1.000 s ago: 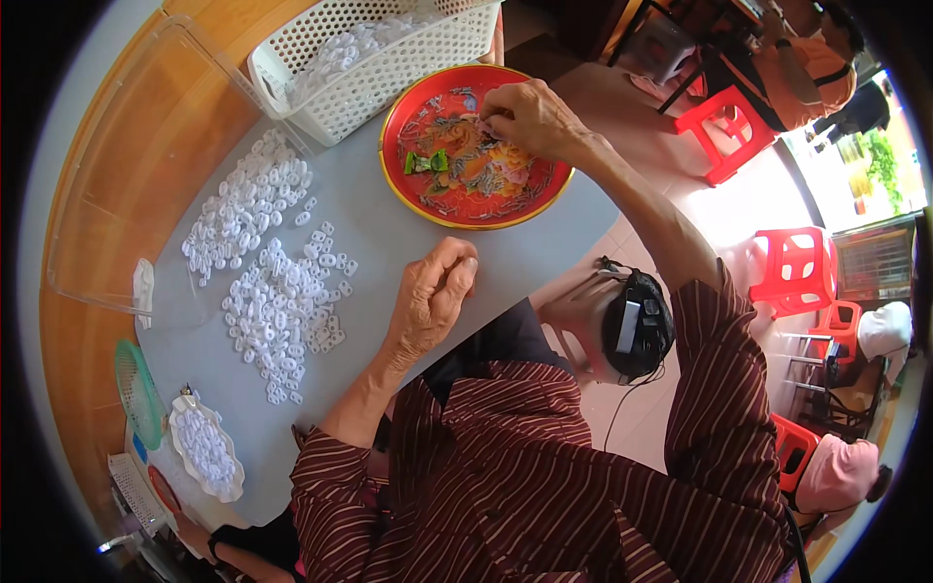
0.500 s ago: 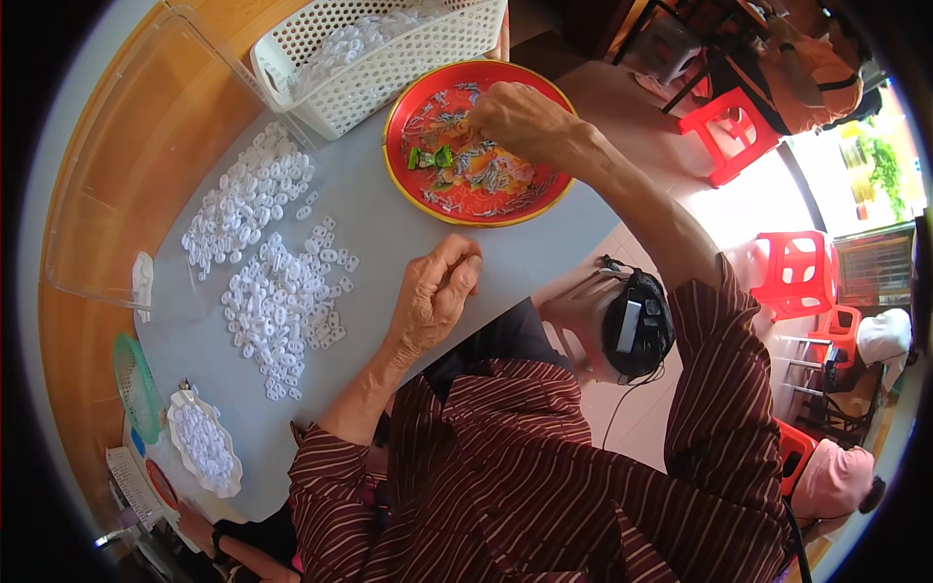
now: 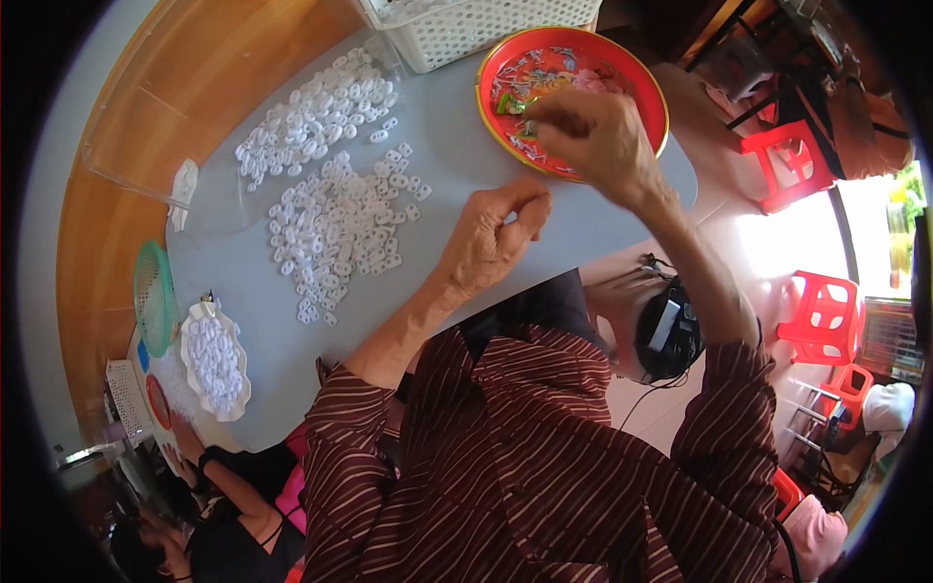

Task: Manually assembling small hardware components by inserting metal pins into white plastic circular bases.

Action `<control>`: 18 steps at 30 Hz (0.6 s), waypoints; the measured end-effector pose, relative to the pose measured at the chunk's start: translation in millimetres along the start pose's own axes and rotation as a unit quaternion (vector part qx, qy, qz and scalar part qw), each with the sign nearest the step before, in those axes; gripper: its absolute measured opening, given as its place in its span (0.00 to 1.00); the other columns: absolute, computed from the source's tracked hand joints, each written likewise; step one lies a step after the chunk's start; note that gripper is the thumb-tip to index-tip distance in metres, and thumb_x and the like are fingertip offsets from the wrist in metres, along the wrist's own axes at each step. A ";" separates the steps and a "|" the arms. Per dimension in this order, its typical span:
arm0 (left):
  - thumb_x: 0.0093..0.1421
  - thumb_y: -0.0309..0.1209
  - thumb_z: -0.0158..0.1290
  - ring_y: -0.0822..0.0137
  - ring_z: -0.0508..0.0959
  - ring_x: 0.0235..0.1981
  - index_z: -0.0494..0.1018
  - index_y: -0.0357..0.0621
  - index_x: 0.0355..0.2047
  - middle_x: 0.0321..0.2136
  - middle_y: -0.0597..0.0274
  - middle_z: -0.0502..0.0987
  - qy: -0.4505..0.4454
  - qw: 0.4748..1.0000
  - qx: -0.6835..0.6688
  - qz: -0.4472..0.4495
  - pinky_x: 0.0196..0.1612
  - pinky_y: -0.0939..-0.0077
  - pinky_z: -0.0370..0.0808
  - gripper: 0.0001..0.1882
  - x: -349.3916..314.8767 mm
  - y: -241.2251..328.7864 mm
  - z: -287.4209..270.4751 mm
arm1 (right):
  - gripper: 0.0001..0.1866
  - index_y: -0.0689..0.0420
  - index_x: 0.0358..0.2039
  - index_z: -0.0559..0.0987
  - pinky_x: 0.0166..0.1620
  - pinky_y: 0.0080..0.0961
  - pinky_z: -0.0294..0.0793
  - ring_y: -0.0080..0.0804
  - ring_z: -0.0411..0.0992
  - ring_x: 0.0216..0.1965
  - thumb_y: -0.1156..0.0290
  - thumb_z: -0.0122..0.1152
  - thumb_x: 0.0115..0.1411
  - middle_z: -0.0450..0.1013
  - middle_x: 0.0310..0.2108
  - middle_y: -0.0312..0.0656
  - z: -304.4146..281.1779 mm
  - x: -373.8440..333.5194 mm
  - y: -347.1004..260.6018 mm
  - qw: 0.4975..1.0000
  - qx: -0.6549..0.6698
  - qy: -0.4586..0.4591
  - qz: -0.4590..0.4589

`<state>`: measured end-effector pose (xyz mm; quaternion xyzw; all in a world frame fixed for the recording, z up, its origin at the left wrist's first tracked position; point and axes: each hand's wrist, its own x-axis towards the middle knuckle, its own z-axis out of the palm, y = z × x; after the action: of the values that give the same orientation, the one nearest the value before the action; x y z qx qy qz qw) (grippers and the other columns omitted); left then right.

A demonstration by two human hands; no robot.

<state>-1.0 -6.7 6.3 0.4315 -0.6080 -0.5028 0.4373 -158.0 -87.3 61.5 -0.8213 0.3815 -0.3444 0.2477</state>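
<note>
Your right hand [image 3: 607,146] hangs half-curled over the six o'clock side of the red tray [image 3: 649,92] of grey bits [image 3: 536,60], and your left hand [image 3: 489,241] is loosely closed, thumb against forefinger, though you can't tell here what either holds. The tray sits at one o'clock from that left hand, the white pieces [image 3: 335,219] at nine. A light pinch and a steady left hand would likely suit such tiny bits best.
</note>
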 end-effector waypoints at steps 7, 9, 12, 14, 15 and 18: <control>0.54 0.22 0.46 0.50 0.71 0.29 0.68 0.35 0.27 0.23 0.49 0.72 0.149 0.903 0.389 0.106 0.33 0.62 0.68 0.03 -1.0 25.9 -86.1 | 0.07 0.62 0.32 0.78 0.28 0.17 0.69 0.17 0.68 0.22 0.79 0.62 0.50 0.72 0.20 0.35 44.0 -61.1 -6.4 0.979 0.179 -0.013 0.092; 0.54 0.22 0.46 0.50 0.71 0.31 0.69 0.36 0.28 0.26 0.50 0.73 0.115 0.875 0.451 0.132 0.36 0.61 0.69 0.03 1.1 16.5 -118.1 | 0.07 0.62 0.33 0.77 0.28 0.15 0.68 0.16 0.67 0.22 0.80 0.60 0.51 0.71 0.21 0.34 51.1 -66.2 -4.5 0.975 0.192 -0.011 0.111; 0.54 0.22 0.47 0.50 0.70 0.33 0.70 0.36 0.29 0.27 0.51 0.73 0.084 0.862 0.485 0.125 0.38 0.61 0.68 0.03 1.7 8.4 -137.9 | 0.09 0.61 0.34 0.77 0.30 0.19 0.71 0.21 0.70 0.23 0.77 0.62 0.50 0.73 0.22 0.37 51.1 -67.7 -2.5 0.953 0.244 -0.016 0.180; 0.54 0.22 0.47 0.51 0.70 0.33 0.70 0.37 0.30 0.27 0.51 0.72 0.068 0.855 0.498 0.124 0.39 0.61 0.68 0.04 6.4 7.0 -138.5 | 0.09 0.61 0.34 0.77 0.30 0.19 0.71 0.21 0.70 0.23 0.77 0.62 0.50 0.73 0.22 0.37 52.3 -68.1 -0.9 0.953 0.249 -0.014 0.172; 0.53 0.22 0.47 0.51 0.69 0.33 0.70 0.37 0.30 0.26 0.51 0.72 0.059 0.853 0.507 0.110 0.40 0.61 0.68 0.04 9.9 8.0 -136.2 | 0.09 0.61 0.33 0.77 0.30 0.19 0.70 0.21 0.69 0.23 0.77 0.62 0.50 0.72 0.22 0.37 52.3 -68.6 -0.2 0.954 0.252 -0.013 0.164; 0.53 0.23 0.49 0.51 0.69 0.33 0.70 0.37 0.31 0.25 0.51 0.71 0.039 0.845 0.528 0.080 0.41 0.60 0.67 0.05 16.8 -0.2 -138.1 | 0.08 0.61 0.33 0.77 0.30 0.20 0.70 0.22 0.69 0.23 0.78 0.61 0.50 0.72 0.23 0.38 46.8 -67.2 -4.6 0.967 0.210 -0.035 0.138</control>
<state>128.3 -55.3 23.2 0.5658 -0.7968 -0.0522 0.2056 -152.3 -24.2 9.3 -0.7021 0.4008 -0.3501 0.4731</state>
